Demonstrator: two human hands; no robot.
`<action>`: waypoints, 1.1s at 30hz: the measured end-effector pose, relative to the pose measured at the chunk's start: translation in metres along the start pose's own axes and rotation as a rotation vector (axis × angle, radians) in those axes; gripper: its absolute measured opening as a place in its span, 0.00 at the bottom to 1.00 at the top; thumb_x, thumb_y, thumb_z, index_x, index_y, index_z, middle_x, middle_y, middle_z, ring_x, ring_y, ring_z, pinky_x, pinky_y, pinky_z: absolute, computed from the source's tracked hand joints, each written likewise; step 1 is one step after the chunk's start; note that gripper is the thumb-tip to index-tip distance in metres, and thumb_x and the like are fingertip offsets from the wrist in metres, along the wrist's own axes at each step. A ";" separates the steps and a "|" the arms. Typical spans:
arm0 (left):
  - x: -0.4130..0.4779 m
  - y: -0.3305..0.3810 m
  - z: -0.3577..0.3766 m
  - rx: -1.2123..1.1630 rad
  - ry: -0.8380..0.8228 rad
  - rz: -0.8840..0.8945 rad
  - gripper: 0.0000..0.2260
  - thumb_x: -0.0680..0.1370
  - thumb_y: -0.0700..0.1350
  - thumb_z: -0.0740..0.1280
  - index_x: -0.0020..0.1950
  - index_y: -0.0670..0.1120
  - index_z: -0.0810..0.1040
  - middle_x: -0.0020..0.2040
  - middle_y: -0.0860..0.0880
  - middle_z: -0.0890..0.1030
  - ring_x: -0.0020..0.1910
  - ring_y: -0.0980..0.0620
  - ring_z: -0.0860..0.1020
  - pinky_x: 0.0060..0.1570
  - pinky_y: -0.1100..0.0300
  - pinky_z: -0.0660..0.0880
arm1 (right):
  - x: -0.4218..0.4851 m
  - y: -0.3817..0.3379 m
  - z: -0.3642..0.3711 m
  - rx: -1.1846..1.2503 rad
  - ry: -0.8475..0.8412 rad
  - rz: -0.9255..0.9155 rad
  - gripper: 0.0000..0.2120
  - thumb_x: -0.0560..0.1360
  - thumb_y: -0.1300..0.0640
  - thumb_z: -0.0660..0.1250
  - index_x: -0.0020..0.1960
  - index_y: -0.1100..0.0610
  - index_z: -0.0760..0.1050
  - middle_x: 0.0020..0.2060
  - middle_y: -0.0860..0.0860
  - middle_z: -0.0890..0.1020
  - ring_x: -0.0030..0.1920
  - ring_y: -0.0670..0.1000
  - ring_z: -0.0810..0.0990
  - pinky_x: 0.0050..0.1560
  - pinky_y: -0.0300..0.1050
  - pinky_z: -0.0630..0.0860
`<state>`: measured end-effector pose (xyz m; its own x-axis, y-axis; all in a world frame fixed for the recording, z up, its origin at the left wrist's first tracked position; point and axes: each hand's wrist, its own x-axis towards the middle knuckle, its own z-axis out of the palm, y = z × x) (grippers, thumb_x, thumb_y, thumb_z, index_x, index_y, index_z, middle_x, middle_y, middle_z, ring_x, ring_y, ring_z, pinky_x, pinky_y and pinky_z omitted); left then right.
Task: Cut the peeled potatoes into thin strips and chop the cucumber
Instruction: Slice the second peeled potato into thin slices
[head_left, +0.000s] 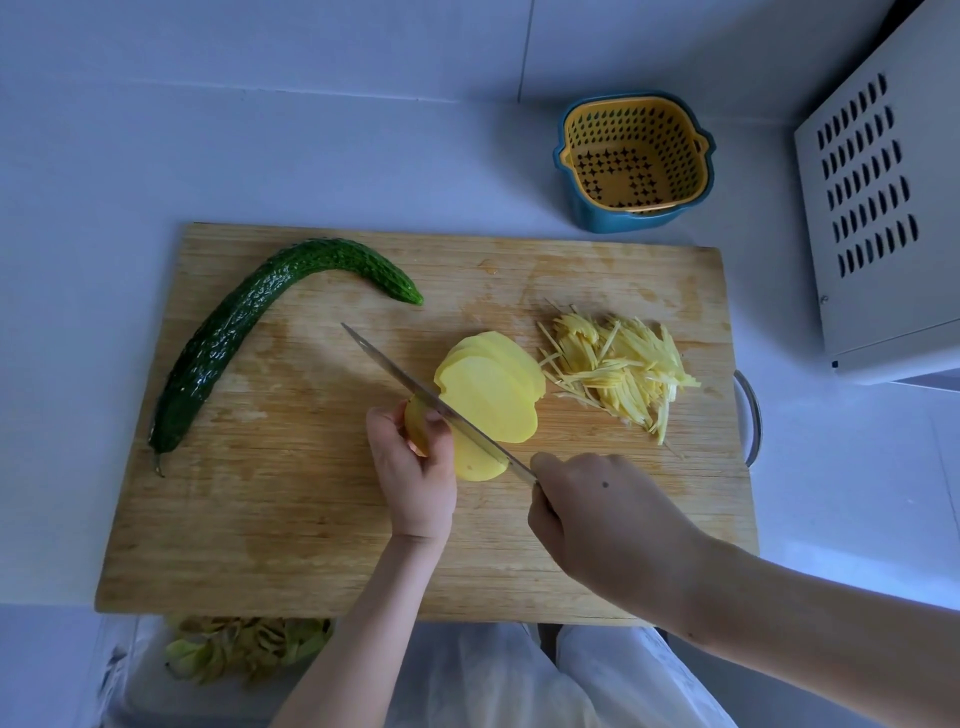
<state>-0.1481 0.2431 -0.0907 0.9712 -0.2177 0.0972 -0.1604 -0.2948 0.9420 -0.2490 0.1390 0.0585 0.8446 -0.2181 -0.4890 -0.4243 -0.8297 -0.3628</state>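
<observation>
A wooden cutting board (311, 519) lies on the pale table (104, 182). Near the board's middle, the left hand (410, 467) holds the uncut end of a peeled potato (415, 423), its fingers (442, 435) curled round that piece. The right hand (608, 514), over the board's near right part, grips the knife (395, 369). Its fingers are wrapped round the handle, which is hidden beneath the hand. The blade runs diagonally toward the board's far left and rests against the potato, beside a fan of overlapping potato slices (488, 384). A heap of thin potato strips (618, 364) lies toward the board's right edge. The whole, curved cucumber (234, 332) lies along the board's left side. Beyond the board's far right corner stands a yellow strainer basket (634, 156) set in a blue bowl. Potato peelings (244, 644) lie below the board's near edge.
</observation>
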 end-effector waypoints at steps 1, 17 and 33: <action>0.000 0.000 0.000 0.004 -0.002 0.008 0.12 0.75 0.52 0.59 0.46 0.43 0.68 0.38 0.45 0.70 0.34 0.52 0.68 0.36 0.71 0.66 | 0.002 -0.001 0.001 0.002 0.001 -0.002 0.09 0.79 0.56 0.51 0.40 0.54 0.61 0.28 0.47 0.64 0.26 0.45 0.62 0.26 0.40 0.55; -0.001 0.002 0.003 0.015 0.029 -0.047 0.12 0.76 0.51 0.58 0.46 0.41 0.69 0.39 0.46 0.71 0.36 0.51 0.68 0.38 0.68 0.66 | 0.044 0.002 0.035 -0.032 -0.014 0.013 0.06 0.79 0.57 0.52 0.43 0.55 0.62 0.28 0.47 0.64 0.30 0.50 0.66 0.27 0.41 0.60; -0.003 0.000 0.002 -0.037 0.008 -0.069 0.11 0.77 0.52 0.57 0.47 0.44 0.67 0.40 0.44 0.71 0.36 0.50 0.69 0.38 0.67 0.68 | 0.024 0.022 0.032 0.906 -0.087 0.116 0.22 0.72 0.60 0.70 0.59 0.39 0.72 0.38 0.54 0.79 0.33 0.51 0.76 0.40 0.52 0.79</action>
<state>-0.1512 0.2413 -0.0916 0.9811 -0.1904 0.0342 -0.0866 -0.2738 0.9579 -0.2487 0.1316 0.0136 0.7685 -0.2048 -0.6062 -0.6300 -0.0763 -0.7728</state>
